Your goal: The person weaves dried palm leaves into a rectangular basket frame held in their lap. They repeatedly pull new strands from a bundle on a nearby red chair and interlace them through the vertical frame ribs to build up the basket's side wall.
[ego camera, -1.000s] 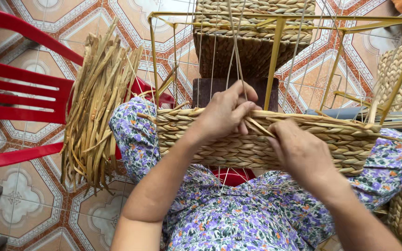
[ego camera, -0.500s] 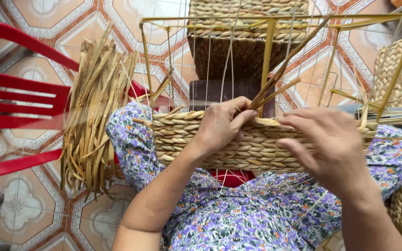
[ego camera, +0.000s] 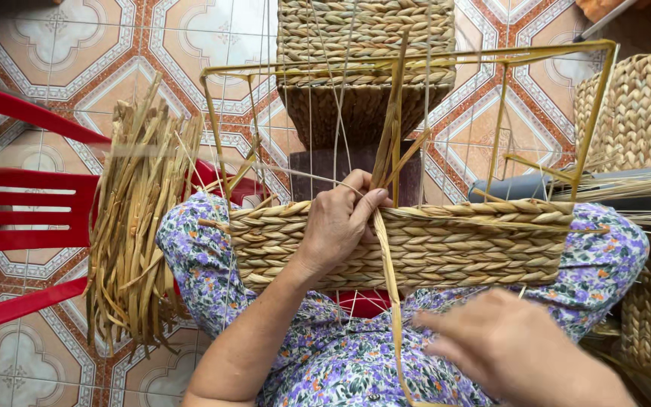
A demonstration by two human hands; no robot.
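Note:
A half-woven straw basket (ego camera: pixel 461 245) sits across my lap on a yellow wire frame (ego camera: pixel 408 56); only its lower band is woven. My left hand (ego camera: pixel 337 226) rests on the band's top edge, thumb and fingers pinched on upright straw strands (ego camera: pixel 389 143). One long flat strand (ego camera: pixel 392 294) runs from that hand down toward me. My right hand (ego camera: pixel 521 354) is blurred, low and close to the camera, just right of that strand with fingers extended. Whether it grips the strand is unclear.
A bundle of loose dried straw (ego camera: pixel 137 226) lies on a red plastic chair (ego camera: pixel 24 218) to my left. A finished woven basket (ego camera: pixel 367 64) stands beyond the frame, more woven baskets (ego camera: pixel 642 120) at the right. The floor is patterned tile (ego camera: pixel 62 60).
My right hand has pulled back from the basket's rim toward me and downward. A strand now trails down from the left hand, which stays on the woven edge.

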